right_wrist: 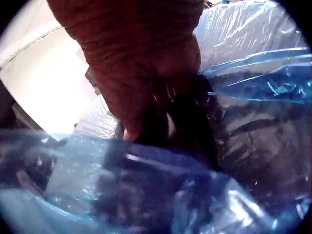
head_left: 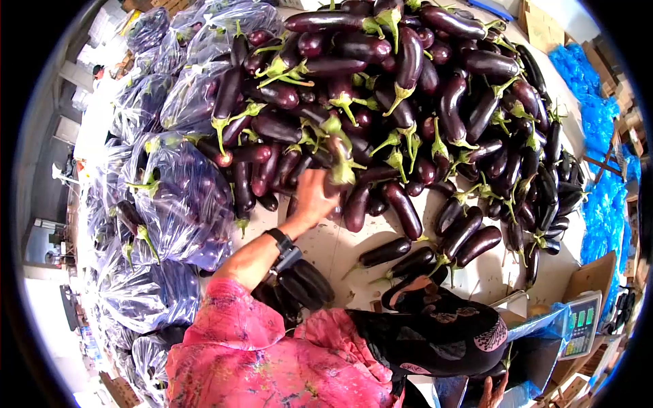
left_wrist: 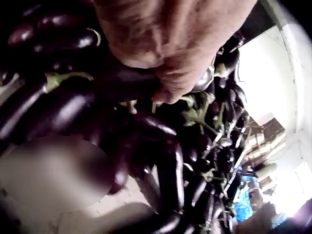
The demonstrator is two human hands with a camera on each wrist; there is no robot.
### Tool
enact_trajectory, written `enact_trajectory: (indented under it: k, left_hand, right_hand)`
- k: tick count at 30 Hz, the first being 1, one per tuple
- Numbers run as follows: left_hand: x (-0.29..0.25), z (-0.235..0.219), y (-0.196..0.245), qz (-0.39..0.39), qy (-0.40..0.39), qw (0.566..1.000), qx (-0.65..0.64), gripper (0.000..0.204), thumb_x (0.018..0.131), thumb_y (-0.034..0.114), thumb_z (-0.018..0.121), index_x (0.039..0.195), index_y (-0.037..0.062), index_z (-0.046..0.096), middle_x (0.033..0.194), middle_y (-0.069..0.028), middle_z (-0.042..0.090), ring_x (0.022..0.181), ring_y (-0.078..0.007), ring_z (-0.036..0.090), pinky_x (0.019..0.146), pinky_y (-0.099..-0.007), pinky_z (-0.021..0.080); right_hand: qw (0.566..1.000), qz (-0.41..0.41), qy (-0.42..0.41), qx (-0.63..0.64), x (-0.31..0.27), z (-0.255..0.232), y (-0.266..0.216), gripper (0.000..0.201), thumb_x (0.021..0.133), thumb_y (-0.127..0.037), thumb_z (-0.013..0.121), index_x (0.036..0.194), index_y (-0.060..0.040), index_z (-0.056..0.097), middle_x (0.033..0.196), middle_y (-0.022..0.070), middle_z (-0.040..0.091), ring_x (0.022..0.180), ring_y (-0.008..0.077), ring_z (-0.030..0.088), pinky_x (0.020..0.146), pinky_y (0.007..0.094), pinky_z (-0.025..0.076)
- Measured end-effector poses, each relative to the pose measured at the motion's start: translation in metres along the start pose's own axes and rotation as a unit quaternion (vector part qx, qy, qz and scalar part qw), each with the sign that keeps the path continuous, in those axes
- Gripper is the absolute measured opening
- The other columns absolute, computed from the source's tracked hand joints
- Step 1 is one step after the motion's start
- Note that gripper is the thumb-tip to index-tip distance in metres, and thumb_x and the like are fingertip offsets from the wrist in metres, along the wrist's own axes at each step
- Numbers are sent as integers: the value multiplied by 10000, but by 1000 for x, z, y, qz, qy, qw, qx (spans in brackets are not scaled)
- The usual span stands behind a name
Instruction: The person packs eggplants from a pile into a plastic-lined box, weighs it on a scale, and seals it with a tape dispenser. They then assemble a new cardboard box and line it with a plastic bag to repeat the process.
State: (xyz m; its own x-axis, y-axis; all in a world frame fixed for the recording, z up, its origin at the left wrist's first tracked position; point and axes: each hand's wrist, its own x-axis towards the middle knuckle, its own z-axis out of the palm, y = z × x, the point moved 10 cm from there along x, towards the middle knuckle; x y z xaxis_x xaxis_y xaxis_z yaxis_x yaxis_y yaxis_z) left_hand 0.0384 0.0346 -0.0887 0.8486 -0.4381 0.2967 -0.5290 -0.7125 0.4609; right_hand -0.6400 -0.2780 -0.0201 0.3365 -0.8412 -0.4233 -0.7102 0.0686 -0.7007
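Observation:
My left hand grips a dark purple eggplant at the near edge of a large heap of eggplants. Its green stem end, blurred in the head view, points away from me. In the left wrist view the thumb presses on the skin and the other fingers are mostly hidden. Low at the right, my right hand is down inside a box lined with blue plastic. There it holds another eggplant, deep in shadow, with its fingers along the side.
Clear plastic bags full of eggplants are stacked on the left. Several loose eggplants lie nearer my legs. A scale with a green display stands beside the lined box. Blue plastic runs along the right side.

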Motion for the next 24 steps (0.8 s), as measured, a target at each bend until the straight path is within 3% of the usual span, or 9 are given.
enact_trajectory:
  k: [7,10,11,14,16,17,20,22,24]
  left_hand:
    - [-58,86,84,-24,-200,946,-254,710,704,220,793,1323,17,511,1214,-155,549,1170,-308,526,1023,-416,436]
    - [-91,104,126,-280,-369,637,-616,639,790,146,707,1370,37,463,1205,-98,609,1138,-259,597,1045,-395,464]
    - [-93,112,131,-286,-376,553,-686,640,811,119,678,1396,36,432,1216,-109,606,1130,-259,607,1058,-415,466]
    - [-79,87,150,-262,-352,425,-792,713,795,140,666,1446,35,395,1315,-181,577,1202,-297,582,1091,-452,436]
    - [-69,59,170,-217,-398,402,-796,757,790,204,691,1463,47,383,1359,-197,553,1239,-315,560,1118,-454,403]
    - [-69,57,171,-216,-399,433,-779,796,797,304,733,1467,60,381,1360,-206,549,1242,-337,555,1119,-457,398]
    - [-70,56,187,-229,-436,423,-761,864,792,441,772,1463,60,381,1219,-190,598,1107,-298,616,999,-432,504]
    - [-76,64,191,-260,-464,425,-732,852,808,439,759,1417,-33,395,1146,-177,619,1015,-281,648,942,-396,538]
    - [-74,59,200,-269,-489,522,-645,832,796,459,763,1352,-80,460,1086,-154,670,875,-257,694,836,-350,583]
  right_hand:
    - [1000,-6,-5,13,6,-5,25,705,935,-268,706,1496,-18,358,1389,215,510,1271,284,477,1086,377,368]
    - [997,-17,30,-63,10,-15,45,672,948,-240,643,1497,15,351,1448,196,468,1316,261,442,1115,344,313]
    - [997,-17,38,-70,7,-15,39,681,937,-254,656,1483,29,365,1443,210,475,1313,278,454,1113,361,324]
    - [991,-1,43,-130,4,-14,22,698,924,-298,673,1463,43,389,1439,241,480,1336,323,453,1119,387,328]
    - [989,-4,42,-142,5,-11,16,707,924,-321,668,1466,37,388,1450,256,467,1370,348,423,1144,401,300]
    - [989,-2,40,-143,6,-10,18,708,925,-322,667,1468,35,386,1455,254,463,1372,352,421,1146,405,297]
    - [992,-6,43,-118,3,-10,15,708,929,-322,662,1475,29,380,1467,248,453,1377,354,418,1145,406,302]
    - [984,-3,51,-168,2,-10,6,694,921,-322,672,1453,34,405,1435,253,480,1334,356,462,1123,399,335]
    - [986,-46,64,-147,6,-12,24,698,899,-331,696,1433,30,428,1432,248,480,1326,361,467,1115,411,359]
